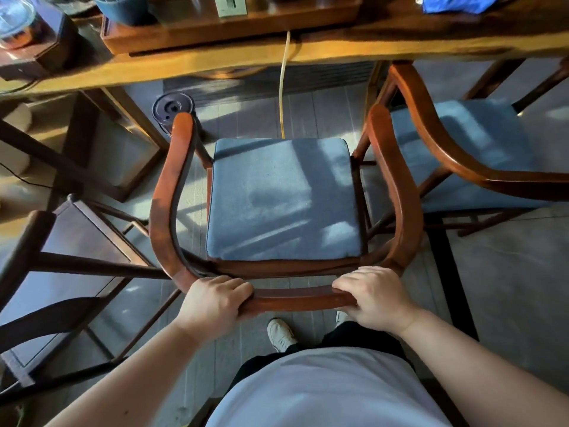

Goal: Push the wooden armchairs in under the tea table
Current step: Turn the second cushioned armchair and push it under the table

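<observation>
While the wooden armchair (286, 198) is looking heavy and stiff, the left hand (212, 300) and right hand (374, 298) are gripping its back rail (295, 298) at lower middle; the tea table (215, 64) is waiting up top.

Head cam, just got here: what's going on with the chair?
A person stands behind a wooden armchair facing the tea table. The left hand and right hand each have a grip on the curved back rail. The chair's blue cushion lies fully short of the table edge, so it is not pushed in yet. A second armchair on the right already sits partly under the table. A yellowish cord hangs from the table ahead of the seat.
</observation>
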Motion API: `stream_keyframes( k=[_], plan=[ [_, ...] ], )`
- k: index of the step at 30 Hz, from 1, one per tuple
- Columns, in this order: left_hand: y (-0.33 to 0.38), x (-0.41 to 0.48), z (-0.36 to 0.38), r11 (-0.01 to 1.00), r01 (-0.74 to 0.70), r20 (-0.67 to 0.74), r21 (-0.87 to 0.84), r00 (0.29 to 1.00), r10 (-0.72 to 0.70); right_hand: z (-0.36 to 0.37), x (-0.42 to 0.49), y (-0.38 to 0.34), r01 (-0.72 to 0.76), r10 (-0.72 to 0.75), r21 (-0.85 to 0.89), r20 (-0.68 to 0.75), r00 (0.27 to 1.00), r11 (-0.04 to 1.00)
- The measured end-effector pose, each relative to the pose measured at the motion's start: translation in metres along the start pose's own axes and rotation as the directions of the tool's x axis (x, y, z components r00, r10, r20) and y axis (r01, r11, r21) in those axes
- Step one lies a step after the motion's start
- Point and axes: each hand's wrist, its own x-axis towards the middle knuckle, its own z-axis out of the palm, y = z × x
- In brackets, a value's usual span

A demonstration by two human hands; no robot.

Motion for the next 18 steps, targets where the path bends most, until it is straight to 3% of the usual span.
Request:
stream_keyframes(
  k=[8, 18],
  plan=[
    [0.001, 0.046, 0.016, 0.999, 0.026, 0.016, -0.045, 1.0, -0.026, -0.031, 0.024, 0.042, -0.011, 0.011, -0.073, -0.004, 1.0, 0.997],
    [-0.055, 0.09, 0.008, 1.0, -0.008, 0.026, -0.012, 1.0, 0.008, -0.038, 0.075, 0.055, -0.079, 0.078, -0.051, -0.01, 0.997, 0.996]
  ],
)
